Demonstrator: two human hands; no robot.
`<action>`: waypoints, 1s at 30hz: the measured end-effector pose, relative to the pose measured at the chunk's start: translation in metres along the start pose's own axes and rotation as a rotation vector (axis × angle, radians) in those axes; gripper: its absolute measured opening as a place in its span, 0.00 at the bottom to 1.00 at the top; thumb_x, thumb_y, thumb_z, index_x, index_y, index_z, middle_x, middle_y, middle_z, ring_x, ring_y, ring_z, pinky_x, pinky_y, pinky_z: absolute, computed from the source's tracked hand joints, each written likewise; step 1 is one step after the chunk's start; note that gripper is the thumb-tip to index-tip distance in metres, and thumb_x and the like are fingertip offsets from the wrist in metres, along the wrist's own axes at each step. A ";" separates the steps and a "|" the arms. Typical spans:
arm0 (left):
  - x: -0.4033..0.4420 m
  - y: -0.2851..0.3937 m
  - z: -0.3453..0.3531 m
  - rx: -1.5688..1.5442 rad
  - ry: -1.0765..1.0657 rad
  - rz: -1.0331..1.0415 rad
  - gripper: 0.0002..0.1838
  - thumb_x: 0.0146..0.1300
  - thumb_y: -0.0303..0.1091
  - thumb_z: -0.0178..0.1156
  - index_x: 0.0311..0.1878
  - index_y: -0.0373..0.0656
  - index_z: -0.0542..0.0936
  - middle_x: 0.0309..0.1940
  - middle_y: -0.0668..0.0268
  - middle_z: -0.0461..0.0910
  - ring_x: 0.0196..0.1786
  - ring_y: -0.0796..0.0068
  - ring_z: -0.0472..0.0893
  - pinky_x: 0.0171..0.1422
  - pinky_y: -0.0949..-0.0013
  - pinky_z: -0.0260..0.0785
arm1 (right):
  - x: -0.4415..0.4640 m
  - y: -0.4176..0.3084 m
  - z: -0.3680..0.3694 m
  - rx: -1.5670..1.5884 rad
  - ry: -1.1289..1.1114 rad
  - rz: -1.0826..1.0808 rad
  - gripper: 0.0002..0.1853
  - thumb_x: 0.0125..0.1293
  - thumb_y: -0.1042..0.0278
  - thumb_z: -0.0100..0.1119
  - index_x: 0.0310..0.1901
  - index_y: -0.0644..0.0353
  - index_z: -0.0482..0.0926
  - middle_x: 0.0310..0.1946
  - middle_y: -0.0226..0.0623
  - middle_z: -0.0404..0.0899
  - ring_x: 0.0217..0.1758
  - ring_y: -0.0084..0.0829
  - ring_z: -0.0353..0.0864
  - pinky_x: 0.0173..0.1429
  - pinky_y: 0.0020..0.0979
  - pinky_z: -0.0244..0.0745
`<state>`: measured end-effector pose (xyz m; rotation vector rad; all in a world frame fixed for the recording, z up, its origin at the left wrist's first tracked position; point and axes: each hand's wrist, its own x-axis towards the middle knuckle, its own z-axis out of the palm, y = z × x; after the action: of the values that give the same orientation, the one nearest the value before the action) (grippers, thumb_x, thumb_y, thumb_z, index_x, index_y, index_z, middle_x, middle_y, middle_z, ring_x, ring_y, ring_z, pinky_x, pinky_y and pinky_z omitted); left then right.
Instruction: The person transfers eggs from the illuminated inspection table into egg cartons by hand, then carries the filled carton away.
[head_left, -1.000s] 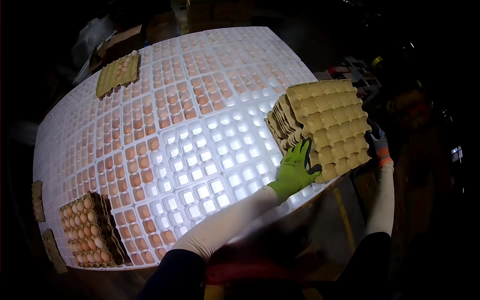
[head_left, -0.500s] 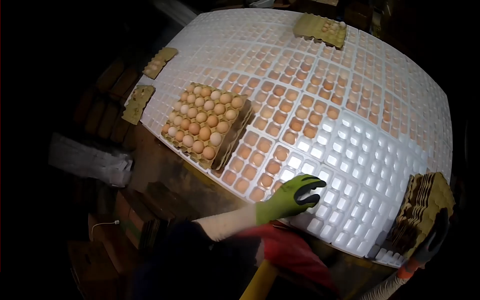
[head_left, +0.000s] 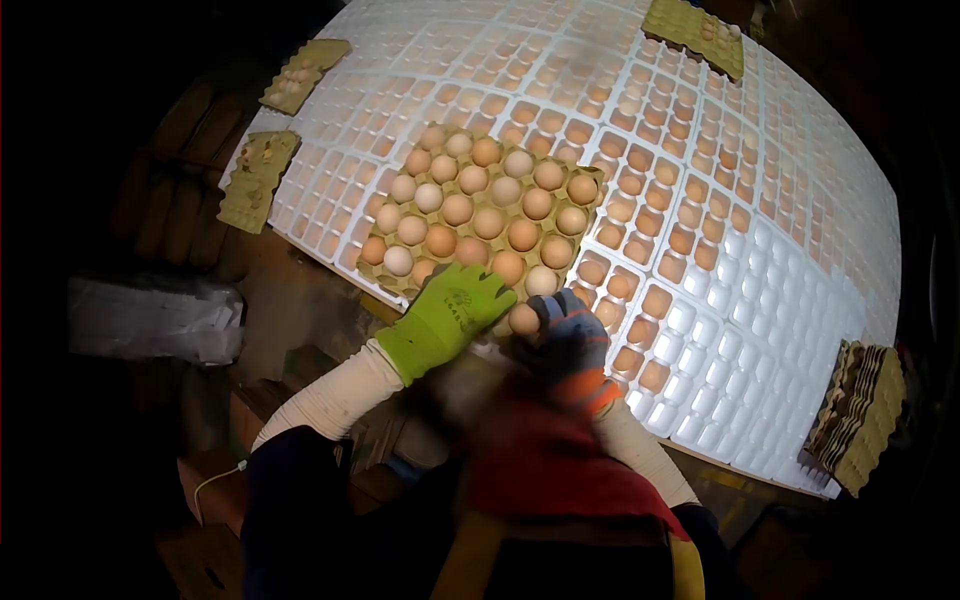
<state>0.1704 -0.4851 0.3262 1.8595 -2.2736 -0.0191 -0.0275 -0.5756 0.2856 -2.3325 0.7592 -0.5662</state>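
A pulp egg tray (head_left: 592, 212) full of brown and cream eggs (head_left: 488, 221) lies in front of me on white plastic egg cartons. My left hand (head_left: 455, 312), in a green glove, curls over the tray's near edge, covering part of the front row; its fingertips are hidden. At the near right corner, my right hand (head_left: 570, 345), in a blue-grey and orange glove, has its fingers closed round an egg (head_left: 523, 319). The two hands are close together.
White egg cartons (head_left: 735, 355) spread across the wide table, many cells holding eggs, those at the front right bare. Stacked pulp trays (head_left: 858, 415) stand at the right edge. More trays lie at the left (head_left: 258, 182) and back (head_left: 695, 35). Cardboard boxes sit below left.
My right hand has left the stacked trays at the right and come to the full egg tray. My left hand has moved left from the bare carton cells onto the tray's near edge.
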 end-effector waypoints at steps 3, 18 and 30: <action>-0.002 -0.024 -0.008 -0.255 -0.049 -0.035 0.25 0.55 0.31 0.70 0.58 0.52 0.79 0.52 0.66 0.81 0.47 0.58 0.82 0.49 0.55 0.74 | -0.013 0.030 -0.002 0.410 0.057 -0.025 0.27 0.50 0.67 0.75 0.54 0.59 0.79 0.45 0.45 0.80 0.41 0.46 0.82 0.44 0.44 0.80; 0.050 -0.041 -0.024 -0.311 -0.210 -0.094 0.25 0.61 0.37 0.67 0.61 0.41 0.77 0.55 0.58 0.81 0.53 0.59 0.83 0.54 0.55 0.77 | -0.004 0.021 -0.017 1.232 0.332 0.536 0.23 0.70 0.73 0.58 0.66 0.58 0.73 0.56 0.40 0.80 0.58 0.33 0.83 0.61 0.32 0.82; 0.042 -0.076 -0.001 -1.575 -0.044 -0.327 0.31 0.74 0.37 0.61 0.76 0.43 0.66 0.68 0.64 0.75 0.64 0.76 0.76 0.59 0.72 0.72 | 0.022 0.041 -0.023 0.999 0.082 0.470 0.30 0.68 0.59 0.65 0.69 0.61 0.72 0.55 0.37 0.82 0.52 0.28 0.83 0.55 0.31 0.80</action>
<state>0.2361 -0.5418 0.3225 1.1552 -1.0629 -1.3911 -0.0390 -0.6259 0.2798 -1.1782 0.7775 -0.6286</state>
